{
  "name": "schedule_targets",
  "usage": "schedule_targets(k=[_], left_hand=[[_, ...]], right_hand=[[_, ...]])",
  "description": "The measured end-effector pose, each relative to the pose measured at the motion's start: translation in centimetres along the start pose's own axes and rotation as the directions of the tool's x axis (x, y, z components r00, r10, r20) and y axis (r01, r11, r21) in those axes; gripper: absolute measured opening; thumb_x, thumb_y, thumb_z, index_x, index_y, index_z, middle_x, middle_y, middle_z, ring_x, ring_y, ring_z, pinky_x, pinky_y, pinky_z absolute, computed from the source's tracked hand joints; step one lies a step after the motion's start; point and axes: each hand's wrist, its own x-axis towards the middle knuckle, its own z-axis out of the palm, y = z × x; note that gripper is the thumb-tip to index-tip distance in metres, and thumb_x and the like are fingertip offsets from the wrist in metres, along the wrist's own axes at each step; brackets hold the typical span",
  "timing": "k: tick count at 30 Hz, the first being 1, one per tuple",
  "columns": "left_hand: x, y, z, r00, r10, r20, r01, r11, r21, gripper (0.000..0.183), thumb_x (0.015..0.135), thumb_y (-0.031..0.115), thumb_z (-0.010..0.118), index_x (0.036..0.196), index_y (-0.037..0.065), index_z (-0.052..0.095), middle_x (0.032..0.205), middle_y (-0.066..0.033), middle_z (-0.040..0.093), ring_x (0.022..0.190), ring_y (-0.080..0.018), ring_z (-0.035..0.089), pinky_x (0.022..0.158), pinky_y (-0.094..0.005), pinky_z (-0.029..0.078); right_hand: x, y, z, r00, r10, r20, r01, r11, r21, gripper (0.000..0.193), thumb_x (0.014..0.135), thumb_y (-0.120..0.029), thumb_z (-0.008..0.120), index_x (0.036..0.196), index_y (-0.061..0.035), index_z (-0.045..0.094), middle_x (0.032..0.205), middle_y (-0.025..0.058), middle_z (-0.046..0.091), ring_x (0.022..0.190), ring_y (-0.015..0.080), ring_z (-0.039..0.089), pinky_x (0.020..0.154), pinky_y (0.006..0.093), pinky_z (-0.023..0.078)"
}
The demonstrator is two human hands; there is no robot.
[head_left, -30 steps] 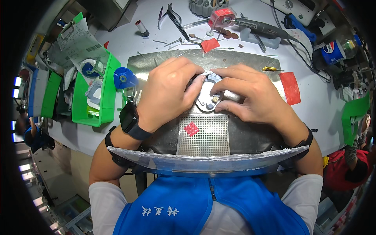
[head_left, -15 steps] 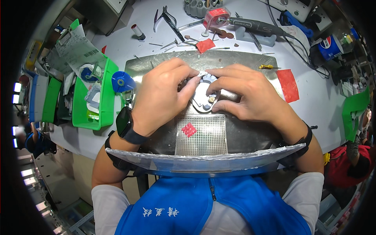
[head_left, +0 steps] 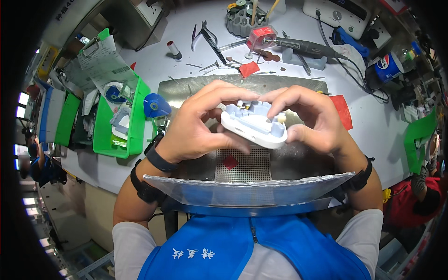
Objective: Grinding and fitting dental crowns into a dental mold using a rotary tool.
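Observation:
Between my two hands, a dental model point(head_left: 254, 134) is raised above a worn metal sheet point(head_left: 179, 87). It has a white base and a grey-blue arch, with a cream tooth near its right end. My left hand point(head_left: 198, 123) grips its left side, thumb under the front edge and fingers behind. My right hand point(head_left: 313, 120) is curled round the right end, thumb at the rim and a fingertip on the arch. Fingers partly hide the arch's back. Below lies a perforated metal plate point(head_left: 242, 172) with a small red patch point(head_left: 230, 162) on it.
A clear shield point(head_left: 252, 192) crosses in front of my body, between my forearms. To the left stands a green bin point(head_left: 136, 119); a blue disc point(head_left: 157, 105) is beside it. Farther back lie pliers point(head_left: 209, 38), loose burs and a corded rotary handpiece point(head_left: 310, 45).
The dental model has been lifted toward me and tilted, so its white front side now shows. Both hands moved with it and changed their hold; the left thumb is now under its front edge.

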Motion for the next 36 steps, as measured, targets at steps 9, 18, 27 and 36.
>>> schedule_targets(k=[9, 18, 27, 36], left_hand=[[-0.1, -0.2, 0.4, 0.962, 0.253, -0.105, -0.247, 0.967, 0.066, 0.044, 0.079, 0.002, 0.085, 0.122, 0.009, 0.076, 0.119, -0.0059, 0.065, 0.107, -0.0157, 0.066, 0.089, -0.0288, 0.055], [0.1, 1.0, 1.8, 0.984, 0.046, -0.172, -0.079, 0.978, -0.192, 0.063, 0.079, -0.003, 0.08, 0.14, 0.007, 0.064, 0.121, -0.0067, 0.063, 0.112, -0.0171, 0.064, 0.094, -0.0301, 0.054], [1.5, -0.3, 1.6, 0.967, -0.041, -0.251, 0.087, 0.98, 0.179, 0.029, 0.089, 0.012, 0.076, 0.117, 0.003, 0.075, 0.107, -0.01, 0.075, 0.089, -0.0167, 0.072, 0.076, -0.0302, 0.056], [2.0, -1.3, 2.0, 0.972, 0.029, -0.235, 0.084, 0.885, 0.459, 0.017, 0.087, 0.007, 0.076, 0.103, 0.001, 0.077, 0.096, -0.0107, 0.076, 0.084, -0.0214, 0.072, 0.074, -0.0317, 0.055]], right_hand=[[-0.1, 0.0, 0.2, 0.995, -0.079, 0.056, 0.07, 0.985, 0.156, 0.041, 0.084, -0.014, 0.085, 0.117, 0.0027, 0.067, 0.119, 0.0131, 0.069, 0.124, 0.0268, 0.063, 0.107, 0.0404, 0.049], [-0.2, 0.1, -0.1, 0.994, -0.098, 0.036, 0.096, 0.993, 0.07, 0.039, 0.081, -0.011, 0.086, 0.113, 0.0015, 0.067, 0.115, 0.0109, 0.071, 0.125, 0.0298, 0.063, 0.105, 0.0416, 0.049], [0.6, 1.2, -0.3, 0.979, -0.203, 0.031, 0.168, 0.708, -0.686, 0.033, 0.07, -0.02, 0.091, 0.098, -0.0098, 0.078, 0.121, 0.0124, 0.072, 0.107, 0.0309, 0.068, 0.092, 0.039, 0.053], [0.7, 2.6, 0.6, 0.98, -0.195, 0.025, 0.15, 0.657, -0.739, 0.03, 0.07, -0.022, 0.09, 0.096, -0.0135, 0.076, 0.117, 0.0074, 0.072, 0.104, 0.0292, 0.067, 0.089, 0.0391, 0.055]])
